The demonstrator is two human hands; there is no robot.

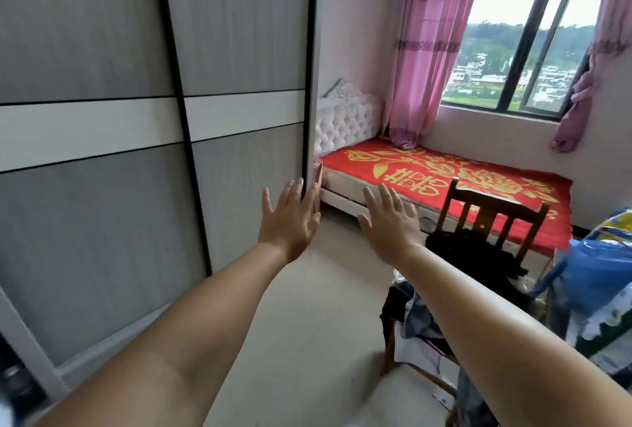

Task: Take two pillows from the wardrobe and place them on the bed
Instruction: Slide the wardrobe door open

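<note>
A person's view of a small bedroom, both bare arms stretched forward. The left hand (pixel 290 218) is flat with fingers spread, holding nothing, its fingertips at or just beside the dark right-hand edge of the wardrobe (pixel 154 118). The right hand (pixel 388 221) is also spread and empty, held in the air near the left one, with the bed beyond it. The wardrobe fills the left side: tall grey sliding doors with a white band across, apparently shut here, though a dark gap shows at the far lower left. No pillows are visible; presumably they are inside the wardrobe. The bed (pixel 444 177), with a red cover patterned in gold and a white tufted headboard, stands past the wardrobe under a window with pink curtains (pixel 427 50). A wooden chair (pixel 492 214) draped with dark clothing sits beside it. This looks like the opening step: next the door must be slid aside so a hand can reach in.
</note>
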